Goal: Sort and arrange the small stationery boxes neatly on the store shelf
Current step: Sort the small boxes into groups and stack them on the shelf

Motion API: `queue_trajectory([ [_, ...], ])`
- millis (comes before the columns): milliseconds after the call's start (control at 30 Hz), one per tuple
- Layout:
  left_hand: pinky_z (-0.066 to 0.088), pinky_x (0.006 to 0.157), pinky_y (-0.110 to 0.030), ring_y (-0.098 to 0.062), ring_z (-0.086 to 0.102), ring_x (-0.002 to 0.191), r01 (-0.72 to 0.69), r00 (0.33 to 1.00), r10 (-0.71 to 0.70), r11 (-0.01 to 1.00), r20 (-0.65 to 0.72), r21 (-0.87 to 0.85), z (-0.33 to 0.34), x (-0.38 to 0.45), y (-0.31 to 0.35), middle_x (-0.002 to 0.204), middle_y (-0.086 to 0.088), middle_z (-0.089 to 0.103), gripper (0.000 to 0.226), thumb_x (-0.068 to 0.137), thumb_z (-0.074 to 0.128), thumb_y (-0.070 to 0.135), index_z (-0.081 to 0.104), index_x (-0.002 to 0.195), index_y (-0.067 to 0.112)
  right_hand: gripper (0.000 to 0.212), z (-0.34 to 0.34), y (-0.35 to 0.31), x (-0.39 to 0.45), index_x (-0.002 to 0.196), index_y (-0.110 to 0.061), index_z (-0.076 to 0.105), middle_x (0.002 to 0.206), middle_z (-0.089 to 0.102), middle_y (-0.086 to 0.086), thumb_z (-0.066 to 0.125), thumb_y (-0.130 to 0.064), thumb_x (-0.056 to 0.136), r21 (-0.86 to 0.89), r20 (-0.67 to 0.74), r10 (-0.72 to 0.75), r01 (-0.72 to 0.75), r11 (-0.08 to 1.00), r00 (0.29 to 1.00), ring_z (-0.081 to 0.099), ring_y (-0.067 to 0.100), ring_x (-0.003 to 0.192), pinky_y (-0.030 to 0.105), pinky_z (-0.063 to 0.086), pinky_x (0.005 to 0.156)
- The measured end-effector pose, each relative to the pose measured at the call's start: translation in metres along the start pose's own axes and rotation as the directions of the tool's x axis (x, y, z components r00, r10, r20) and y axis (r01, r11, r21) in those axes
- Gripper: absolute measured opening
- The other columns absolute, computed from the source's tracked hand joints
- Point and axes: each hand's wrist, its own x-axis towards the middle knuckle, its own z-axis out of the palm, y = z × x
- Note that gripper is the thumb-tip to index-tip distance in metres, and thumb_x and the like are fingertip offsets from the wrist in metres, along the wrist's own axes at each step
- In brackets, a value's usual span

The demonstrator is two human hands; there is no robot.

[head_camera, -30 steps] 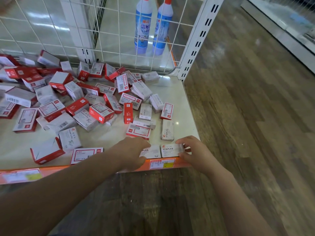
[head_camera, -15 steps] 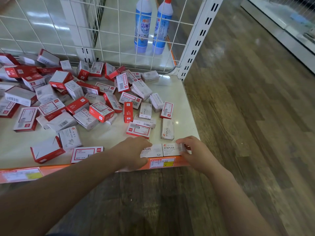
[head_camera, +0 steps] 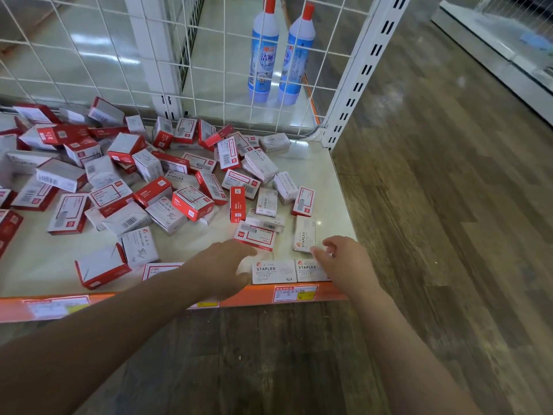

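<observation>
Two white staples boxes lie flat and side by side, touching, at the front edge of the shelf (head_camera: 329, 175) near its front right corner: the left staples box (head_camera: 273, 271) and the right staples box (head_camera: 309, 269), both with their printed tops facing up and their front sides flush with the orange price strip (head_camera: 254, 295). The left hand (head_camera: 223, 269) hovers just left of the left staples box, fingers loosely extended toward a red-and-white box (head_camera: 254, 236) lying just behind the pair; the hand holds nothing, though whether its fingertips touch that box cannot be told. The right hand (head_camera: 344, 262) sits over the right end of the right staples box, fingers spread and relaxed, gripping nothing; its fingertips reach toward a third staples box (head_camera: 304, 233) that lies lengthwise just behind the pair, and contact there cannot be judged. Further back and across to the left edge of the shelf, a heap of small boxes (head_camera: 119, 175) lies jumbled, red-and-white ones mixed with white ones marked as paper clips or staples, some on their sides, some leaning on each other. A white wire grid (head_camera: 149, 55) closes the back edge of the shelf, and two blue cleaner bottles (head_camera: 278, 55) with red caps stand upright behind it. A white slotted post (head_camera: 353, 85) rises at the back right corner, with wood-pattern floor (head_camera: 434, 205) to the right.
</observation>
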Motion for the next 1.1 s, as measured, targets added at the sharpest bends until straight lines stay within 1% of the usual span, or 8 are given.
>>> queue_trajectory([
  [100,0.033,0.107,-0.029,-0.013,0.035,0.132,0.025,1.000,-0.026,0.996,-0.018,-0.084,-0.003,-0.003,-0.006,0.147,0.006,0.034,0.045,0.094,0.050,0.028,0.040,0.138,0.026,0.046,0.002,-0.013,0.007,0.124,-0.011,0.053,0.117,0.060,0.001,0.056,-0.041,0.089,0.013,0.039,0.058,-0.059,0.998,0.998,0.058,0.016,0.100,0.016,0.036,0.061],
  [233,0.036,0.105,-0.028,-0.012,0.041,0.127,0.054,0.998,-0.059,0.990,-0.030,-0.128,-0.004,-0.003,-0.014,0.144,0.007,0.038,0.039,0.094,0.051,0.029,0.046,0.132,0.026,0.030,0.010,-0.022,0.013,0.092,-0.018,0.047,0.092,0.058,-0.004,0.060,-0.045,0.085,0.013,0.048,0.088,-0.088,0.996,0.995,0.048,0.006,0.063,0.015,0.031,0.049],
  [400,0.036,0.104,-0.027,-0.012,0.041,0.125,0.083,0.995,-0.089,0.986,-0.036,-0.143,-0.004,-0.004,-0.018,0.143,0.007,0.039,0.037,0.094,0.051,0.029,0.047,0.130,0.027,0.029,0.016,-0.022,0.015,0.090,-0.020,0.046,0.086,0.053,-0.007,0.060,-0.044,0.085,-0.006,0.025,0.098,-0.098,0.995,0.995,0.051,0.009,0.068,0.017,0.032,0.048],
  [500,0.035,0.103,-0.027,-0.012,0.041,0.126,0.096,0.994,-0.101,0.986,-0.031,-0.138,-0.004,-0.003,-0.019,0.143,0.008,0.038,0.037,0.094,0.050,0.031,0.047,0.130,0.028,0.026,0.017,-0.021,0.017,0.084,-0.016,0.048,0.083,0.058,-0.003,0.062,-0.039,0.084,0.003,0.000,0.122,-0.122,0.993,0.993,0.053,0.011,0.065,0.019,0.037,0.051],
  [667,0.036,0.103,-0.027,-0.012,0.042,0.125,0.109,0.993,-0.112,0.984,-0.018,-0.141,-0.004,-0.003,-0.021,0.143,0.008,0.039,0.036,0.094,0.051,0.031,0.048,0.129,0.028,0.028,0.012,-0.017,0.022,0.064,-0.014,0.042,0.068,0.052,0.000,0.062,-0.026,0.080,0.015,-0.059,0.153,-0.152,0.988,0.987,0.044,0.010,0.054,0.021,0.026,0.044],
  [900,0.041,0.097,-0.025,-0.009,0.048,0.113,0.117,0.989,-0.131,0.974,-0.061,-0.192,-0.007,-0.003,-0.027,0.138,0.007,0.045,0.033,0.093,0.053,0.029,0.051,0.126,0.027,0.019,0.009,-0.020,0.014,0.071,-0.010,0.052,0.079,0.060,0.008,0.064,-0.023,0.075,0.102,-0.134,0.088,-0.075,0.992,0.987,0.047,0.014,0.057,0.023,0.030,0.046],
  [967,0.044,0.089,-0.021,-0.007,0.050,0.102,0.111,0.984,-0.140,0.967,-0.115,-0.231,-0.011,-0.003,-0.028,0.131,0.006,0.051,0.031,0.092,0.054,0.029,0.053,0.123,0.026,0.015,0.009,-0.023,0.010,0.077,-0.011,0.056,0.087,0.061,0.005,0.064,-0.024,0.075,0.137,-0.149,0.038,-0.018,0.990,0.988,0.051,0.013,0.065,0.020,0.030,0.048],
  [1100,0.048,0.083,-0.025,-0.009,0.052,0.099,0.104,0.953,-0.188,0.940,-0.238,-0.325,-0.020,-0.005,-0.029,0.118,0.005,0.058,0.028,0.093,0.051,0.034,0.058,0.118,0.023,0.025,0.009,-0.038,-0.002,0.097,-0.019,0.055,0.098,0.051,-0.006,0.066,-0.032,0.079,0.100,-0.091,-0.098,0.107,0.989,0.991,0.052,0.011,0.087,0.012,0.033,0.053],
])
